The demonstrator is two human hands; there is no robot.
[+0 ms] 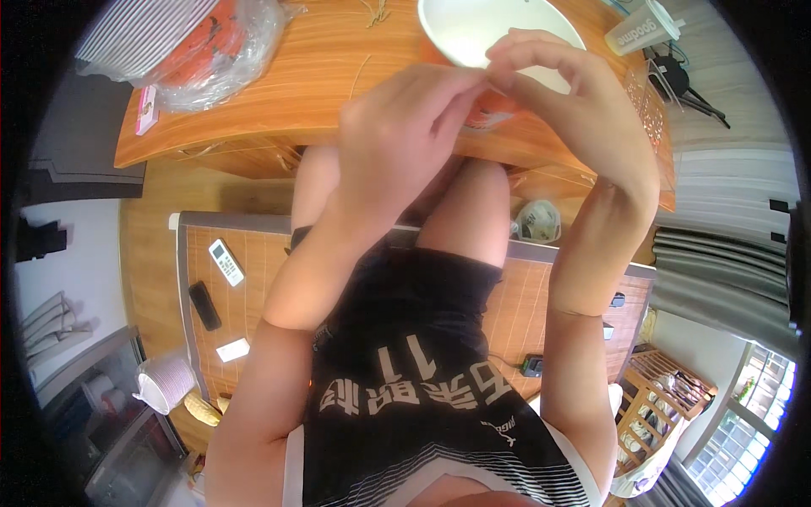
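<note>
My left hand (pixel 393 131) and my right hand (pixel 579 97) meet over the near side of a bucket (pixel 456 32). The bucket is white inside and orange-red outside, and stands on the wooden table. Thumb and fingers of my left hand are pinched together, their tips against those of my right hand. A pinch also closes my right hand, with its fingers curved into a loop. Whatever lies between the fingertips is too small or hidden to make out. Thin straw-coloured strands (pixel 377 12) lie on the table beyond my left hand.
A stack of white-rimmed orange-red buckets (pixel 207 51) in clear plastic stands at far left, near a small pink-and-white box (pixel 147 111). At far right is a lidded drink cup (pixel 644 29). Behind the table edge (pixel 279 135), a remote control (pixel 226 262) and dark phone (pixel 204 306) lie on the mat.
</note>
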